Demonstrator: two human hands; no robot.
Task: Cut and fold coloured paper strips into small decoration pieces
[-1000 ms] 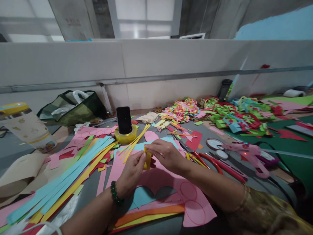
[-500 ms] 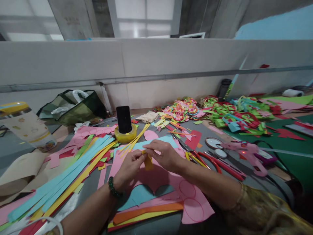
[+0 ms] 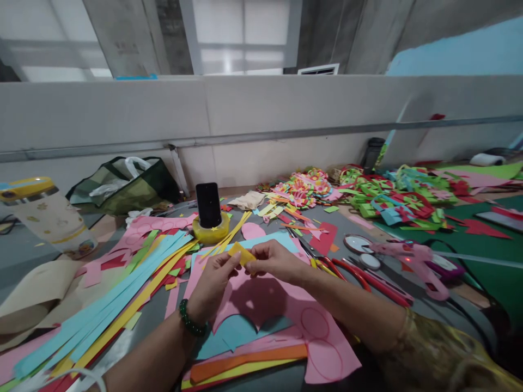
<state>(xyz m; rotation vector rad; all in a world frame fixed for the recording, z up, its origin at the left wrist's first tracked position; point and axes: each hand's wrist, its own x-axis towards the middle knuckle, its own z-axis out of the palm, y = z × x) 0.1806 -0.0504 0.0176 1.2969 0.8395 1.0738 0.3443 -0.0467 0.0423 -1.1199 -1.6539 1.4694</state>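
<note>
A small yellow piece of paper or felt (image 3: 242,253) is pinched between my two hands, above pink sheets. My left hand (image 3: 218,275), with a dark green bead bracelet (image 3: 190,320) at the wrist, grips its left end between thumb and fingers. At its right end, my right hand (image 3: 275,261) holds it with bent fingers. Below lies a pink sheet (image 3: 281,305) with drawn circles and cut curved edges, over light blue, orange and yellow sheets. Whether the yellow piece is folded, I cannot tell.
To the left lie light blue strips (image 3: 118,299) and a tumbler (image 3: 49,218). A phone (image 3: 208,204) stands in a yellow tape roll (image 3: 211,231). On the right are red-handled scissors (image 3: 347,269), a pink glue gun (image 3: 417,261) and a red cutter (image 3: 384,286). Finished-looking colourful pieces (image 3: 304,188) are heaped behind.
The yellow piece has turned from hanging down to lying more level between my hands. My right hand has lowered its fingers onto its right end. The view has tilted slightly up.
</note>
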